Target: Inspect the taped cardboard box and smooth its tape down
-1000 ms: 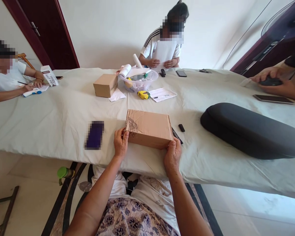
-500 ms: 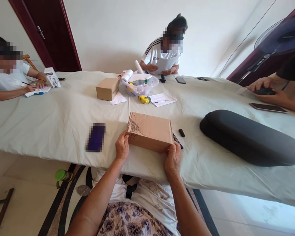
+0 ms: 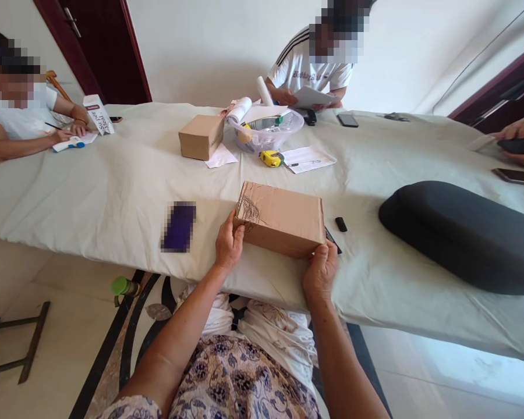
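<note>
A brown cardboard box (image 3: 283, 216) wrapped in clear tape rests near the front edge of the cloth-covered table (image 3: 113, 186). My left hand (image 3: 228, 244) grips its near left corner, thumb on top. At the near right corner my right hand (image 3: 319, 271) holds the box with fingers curled against its side. A dark phone (image 3: 179, 226) lies on the cloth to the left of my left hand.
A long black case (image 3: 463, 233) lies at the right. A small black object (image 3: 341, 224) sits beside the box. Farther back are a smaller cardboard box (image 3: 201, 136), a clear bowl (image 3: 266, 131), a yellow tape measure (image 3: 271, 158) and papers (image 3: 308, 158). Three other people sit around the table.
Both hands stay on the box; its near side looks slightly raised. The camera view has shifted, so everything sits a little to the right and the people appear closer.
</note>
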Demonstrator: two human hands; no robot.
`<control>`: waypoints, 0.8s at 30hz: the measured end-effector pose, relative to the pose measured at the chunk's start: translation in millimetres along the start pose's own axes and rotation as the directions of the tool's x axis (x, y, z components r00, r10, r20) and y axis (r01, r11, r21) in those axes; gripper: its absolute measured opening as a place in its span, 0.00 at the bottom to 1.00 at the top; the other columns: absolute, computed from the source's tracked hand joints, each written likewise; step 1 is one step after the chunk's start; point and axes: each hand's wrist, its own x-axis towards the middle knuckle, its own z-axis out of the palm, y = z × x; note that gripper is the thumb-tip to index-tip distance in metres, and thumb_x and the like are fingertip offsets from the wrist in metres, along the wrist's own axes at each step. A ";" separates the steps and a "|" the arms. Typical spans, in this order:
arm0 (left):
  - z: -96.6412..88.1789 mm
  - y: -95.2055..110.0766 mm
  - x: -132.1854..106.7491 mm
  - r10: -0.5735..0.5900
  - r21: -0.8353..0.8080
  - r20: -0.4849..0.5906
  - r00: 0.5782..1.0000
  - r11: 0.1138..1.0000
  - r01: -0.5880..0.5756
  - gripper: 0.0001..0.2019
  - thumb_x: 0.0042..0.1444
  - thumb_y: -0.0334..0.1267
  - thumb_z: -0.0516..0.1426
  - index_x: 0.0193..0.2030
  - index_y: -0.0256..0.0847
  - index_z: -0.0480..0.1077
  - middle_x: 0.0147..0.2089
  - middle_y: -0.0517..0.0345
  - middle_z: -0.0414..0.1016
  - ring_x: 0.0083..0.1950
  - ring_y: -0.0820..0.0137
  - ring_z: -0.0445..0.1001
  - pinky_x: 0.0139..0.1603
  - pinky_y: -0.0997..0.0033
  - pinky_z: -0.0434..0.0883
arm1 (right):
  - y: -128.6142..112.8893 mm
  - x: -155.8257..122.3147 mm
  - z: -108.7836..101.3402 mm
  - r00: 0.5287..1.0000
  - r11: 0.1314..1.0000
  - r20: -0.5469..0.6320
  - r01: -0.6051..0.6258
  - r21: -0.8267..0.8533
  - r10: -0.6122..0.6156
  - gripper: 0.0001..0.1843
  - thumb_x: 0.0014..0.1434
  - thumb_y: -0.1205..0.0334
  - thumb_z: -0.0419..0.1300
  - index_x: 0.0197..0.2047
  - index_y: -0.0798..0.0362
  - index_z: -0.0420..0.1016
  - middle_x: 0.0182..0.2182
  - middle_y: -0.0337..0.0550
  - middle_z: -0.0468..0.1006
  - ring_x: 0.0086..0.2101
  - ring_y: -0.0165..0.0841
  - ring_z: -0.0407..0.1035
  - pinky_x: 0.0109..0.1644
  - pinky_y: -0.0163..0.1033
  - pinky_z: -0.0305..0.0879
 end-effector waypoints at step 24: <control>-19.8 18.3 7.9 0.007 -0.077 -0.276 0.961 0.997 -0.029 0.27 0.63 0.57 0.56 0.62 0.41 0.70 0.63 0.42 0.73 0.65 0.59 0.72 0.67 0.59 0.67 | -21.4 0.5 13.4 0.966 0.970 0.255 -0.025 0.241 -0.039 0.28 0.64 0.42 0.58 0.61 0.47 0.68 0.54 0.49 0.78 0.50 0.43 0.74 0.55 0.51 0.72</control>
